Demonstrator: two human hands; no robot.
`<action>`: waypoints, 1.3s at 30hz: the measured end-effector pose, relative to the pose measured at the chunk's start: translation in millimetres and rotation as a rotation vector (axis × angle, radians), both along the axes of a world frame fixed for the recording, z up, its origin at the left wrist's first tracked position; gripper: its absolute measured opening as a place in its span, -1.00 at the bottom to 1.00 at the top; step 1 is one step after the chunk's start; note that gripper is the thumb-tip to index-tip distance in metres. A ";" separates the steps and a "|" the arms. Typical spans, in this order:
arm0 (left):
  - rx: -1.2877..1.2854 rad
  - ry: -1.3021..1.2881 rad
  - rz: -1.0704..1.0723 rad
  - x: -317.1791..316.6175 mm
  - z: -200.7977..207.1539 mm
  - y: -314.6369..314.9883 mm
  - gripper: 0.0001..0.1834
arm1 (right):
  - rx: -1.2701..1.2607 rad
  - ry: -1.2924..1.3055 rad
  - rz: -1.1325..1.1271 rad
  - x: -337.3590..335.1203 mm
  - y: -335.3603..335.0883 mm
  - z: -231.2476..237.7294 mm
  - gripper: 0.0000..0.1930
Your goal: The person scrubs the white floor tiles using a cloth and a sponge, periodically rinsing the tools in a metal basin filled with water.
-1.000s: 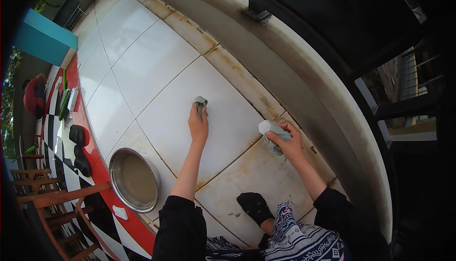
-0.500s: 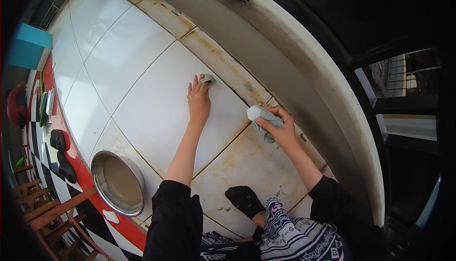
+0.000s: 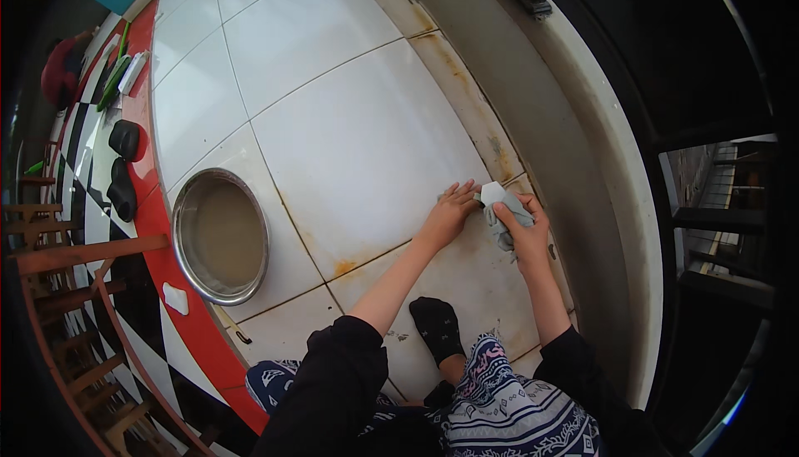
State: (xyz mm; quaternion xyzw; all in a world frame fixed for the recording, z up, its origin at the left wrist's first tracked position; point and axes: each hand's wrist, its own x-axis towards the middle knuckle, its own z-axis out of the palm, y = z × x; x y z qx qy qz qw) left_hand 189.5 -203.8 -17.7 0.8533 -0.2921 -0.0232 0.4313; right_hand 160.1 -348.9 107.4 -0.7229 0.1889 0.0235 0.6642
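Note:
My left hand presses down on the white tile floor, fingers stretched toward my right hand. Bits of a small grey cloth show at its fingertips; the rest is hidden beneath them. Close beside it, my right hand grips a bunched grey cloth together with a white piece that has a flat, angular face. What kind of piece this is, I cannot tell. Left of my arms stands a round metal basin with cloudy brownish water.
Brown stains mark the tile joints. A low grey wall curves along the right. At left, black shoes sit on a red ledge, near a white scrap and wooden furniture. My socked foot rests below my hands.
My left hand has come down and right across the tile, close to my right hand. The right hand has shifted slightly right, still gripping its cloth and white piece. The view has turned.

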 end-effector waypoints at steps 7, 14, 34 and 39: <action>-0.838 0.662 0.635 -51.2 45.3 76.4 -0.66 | 0.113 -0.031 0.079 4.4 54.1 17.3 -0.70; -0.760 0.461 0.963 -134.0 125.0 286.7 -0.59 | -0.036 0.030 0.654 -25.0 128.1 52.0 -0.70; 0.598 0.259 1.127 -116.7 73.9 377.7 -0.41 | -0.179 0.448 0.898 0.5 193.9 35.5 -0.70; 0.527 0.318 1.018 -117.3 74.6 368.4 -0.32 | -0.168 0.443 0.955 -6.5 186.2 29.7 -0.69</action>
